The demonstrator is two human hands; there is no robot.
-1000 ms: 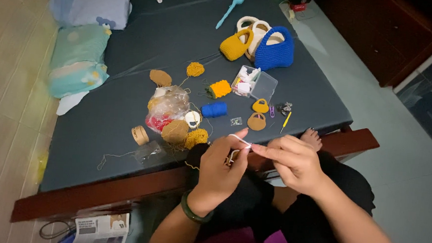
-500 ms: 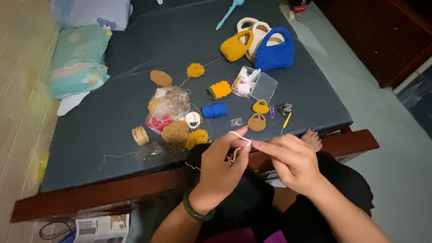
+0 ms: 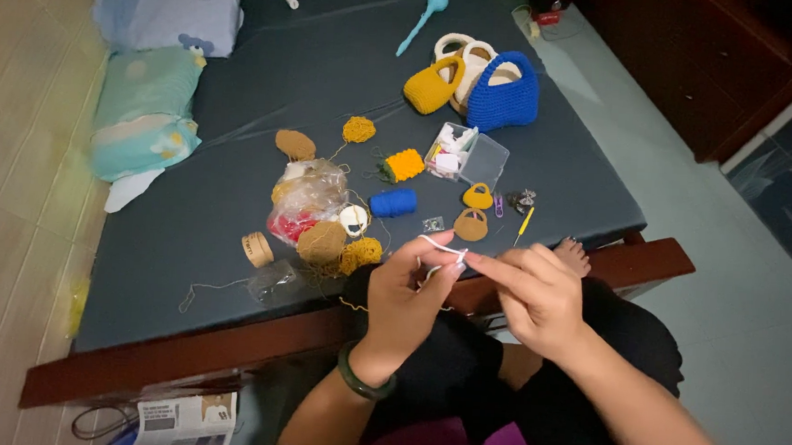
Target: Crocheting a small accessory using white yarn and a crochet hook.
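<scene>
Head view shows us pinching a thin white yarn strand [image 3: 440, 244] between our left hand [image 3: 403, 297] and right hand [image 3: 530, 291], both narrowed on it just above the dark padded mat's [image 3: 237, 151] near edge. We judge a starting loop is being formed; tightening it needs steady tension.

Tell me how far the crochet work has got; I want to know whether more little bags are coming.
Done: a blue bag, a yellow bag and two small flat bag shapes lie on the mat. In hand: the left hand and right hand pinch a white strand, barely started. Left: a blue yarn roll and loose yarn balls lie unused.
</scene>
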